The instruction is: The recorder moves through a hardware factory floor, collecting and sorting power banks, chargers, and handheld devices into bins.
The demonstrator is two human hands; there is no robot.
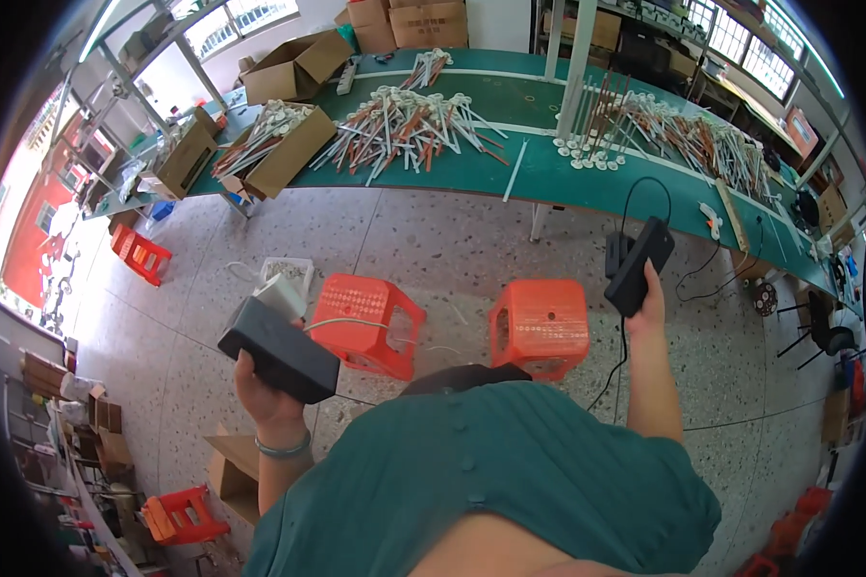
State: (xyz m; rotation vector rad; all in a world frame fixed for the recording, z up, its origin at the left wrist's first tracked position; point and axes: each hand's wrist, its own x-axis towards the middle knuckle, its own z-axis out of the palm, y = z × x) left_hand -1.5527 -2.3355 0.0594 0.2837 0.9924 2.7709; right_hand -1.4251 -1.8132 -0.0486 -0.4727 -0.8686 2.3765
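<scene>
On the left, my left hand (271, 396) is closed around a dark rectangular box (284, 354), its thumb on the near side. A white block-shaped piece (280, 295) with a pale cable (356, 323) sits against the box's far side, by my fingertips; whether I grip it too is unclear. My right hand (650, 310), raised on the right, is wrapped round a black slab-shaped device (641, 267). A smaller black block (617, 252) lies against the device's left side. One black cable (637, 188) loops above them and another stretch hangs below.
Two red stools (548, 317) stand before me, with a white basket (288, 273) beyond the left one. A green workbench (433, 171) spans the far side, holding piles of white and brown sticks (404, 125), open cardboard boxes (293, 154) and a glue gun (711, 220).
</scene>
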